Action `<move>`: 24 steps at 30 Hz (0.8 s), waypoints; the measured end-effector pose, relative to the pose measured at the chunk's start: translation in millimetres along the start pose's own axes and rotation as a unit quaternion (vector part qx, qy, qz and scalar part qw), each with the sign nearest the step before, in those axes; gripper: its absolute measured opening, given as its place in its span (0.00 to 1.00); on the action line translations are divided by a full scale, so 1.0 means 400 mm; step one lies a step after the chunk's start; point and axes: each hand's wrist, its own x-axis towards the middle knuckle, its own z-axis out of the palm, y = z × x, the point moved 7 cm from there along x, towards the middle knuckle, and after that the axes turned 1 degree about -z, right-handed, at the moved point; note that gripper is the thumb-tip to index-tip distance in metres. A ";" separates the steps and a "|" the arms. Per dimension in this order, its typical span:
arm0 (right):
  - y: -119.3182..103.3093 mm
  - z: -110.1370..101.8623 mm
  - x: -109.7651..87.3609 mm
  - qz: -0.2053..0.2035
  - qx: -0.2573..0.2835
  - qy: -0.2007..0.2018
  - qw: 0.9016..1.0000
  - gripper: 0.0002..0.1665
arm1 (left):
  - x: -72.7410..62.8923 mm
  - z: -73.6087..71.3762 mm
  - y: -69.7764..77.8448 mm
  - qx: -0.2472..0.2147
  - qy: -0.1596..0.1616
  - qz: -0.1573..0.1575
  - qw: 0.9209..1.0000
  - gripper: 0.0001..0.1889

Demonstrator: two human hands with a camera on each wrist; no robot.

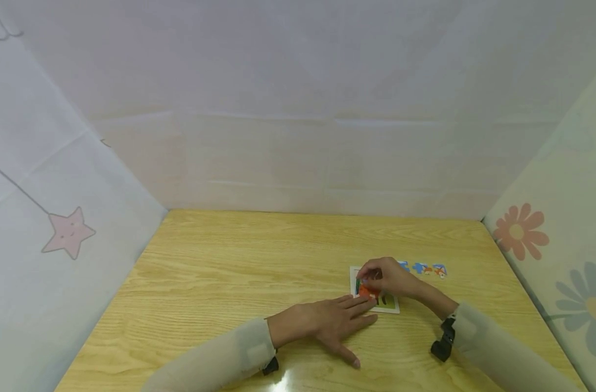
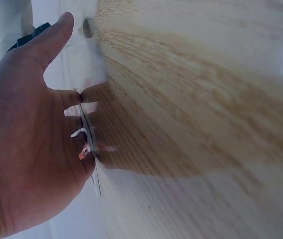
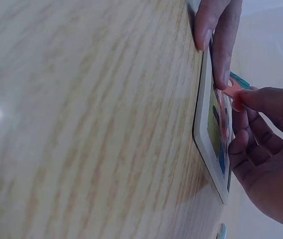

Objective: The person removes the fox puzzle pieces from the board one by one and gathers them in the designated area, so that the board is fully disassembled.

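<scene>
A small white-framed puzzle board (image 1: pixel 389 311) lies on the table, right of the middle. My right hand (image 1: pixel 394 279) is over its far side and pinches an orange and green puzzle piece (image 3: pixel 234 89) between thumb and fingers, tilted up from the board. My left hand (image 1: pixel 333 322) lies palm down with fingers spread, its fingertips resting on the board's near left side. In the left wrist view the left hand (image 2: pixel 29 139) has straight fingers, and only a sliver of the board shows past them. Both hands hide much of the board's picture.
Loose blue and orange puzzle pieces (image 1: pixel 440 271) lie in a row just beyond the right hand. The wooden table (image 1: pixel 219 261) is bounded by a pale cloth wall (image 1: pixel 258 158) at the back and printed cloth at both sides.
</scene>
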 end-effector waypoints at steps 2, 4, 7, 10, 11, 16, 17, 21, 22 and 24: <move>0.001 -0.002 -0.002 0.007 0.005 0.003 1.000 0.10 | 0.000 0.000 0.000 -0.003 -0.002 0.000 1.000 0.54; 0.003 -0.006 -0.003 0.011 0.005 0.005 1.000 0.09 | -0.001 0.000 0.001 -0.004 -0.003 0.001 1.000 0.54; 0.009 -0.014 -0.007 0.019 0.009 0.007 1.000 0.09 | -0.002 -0.002 0.002 -0.003 -0.003 0.002 1.000 0.54; 0.015 -0.022 -0.010 0.022 0.015 0.006 1.000 0.09 | -0.003 -0.004 0.003 -0.004 -0.002 0.003 1.000 0.54; 0.015 -0.025 -0.012 0.019 0.019 0.005 1.000 0.09 | -0.003 -0.005 0.003 -0.006 -0.002 0.003 1.000 0.54; 0.018 -0.043 -0.020 0.005 0.029 0.000 1.000 0.10 | -0.004 -0.006 0.003 -0.006 -0.002 0.002 1.000 0.54; 0.017 -0.048 -0.023 0.004 0.030 0.000 1.000 0.10 | -0.003 -0.006 0.003 -0.005 -0.001 0.001 1.000 0.54; 0.019 -0.068 -0.034 0.009 0.034 0.001 0.999 0.10 | -0.002 -0.005 0.002 0.005 0.002 0.000 1.000 0.54; 0.018 -0.072 -0.036 0.012 0.033 0.001 0.999 0.10 | -0.002 -0.005 0.002 0.006 0.002 -0.001 1.000 0.54; 0.017 -0.081 -0.041 0.011 0.032 0.001 0.999 0.10 | -0.002 -0.005 0.002 0.008 0.001 -0.002 1.000 0.54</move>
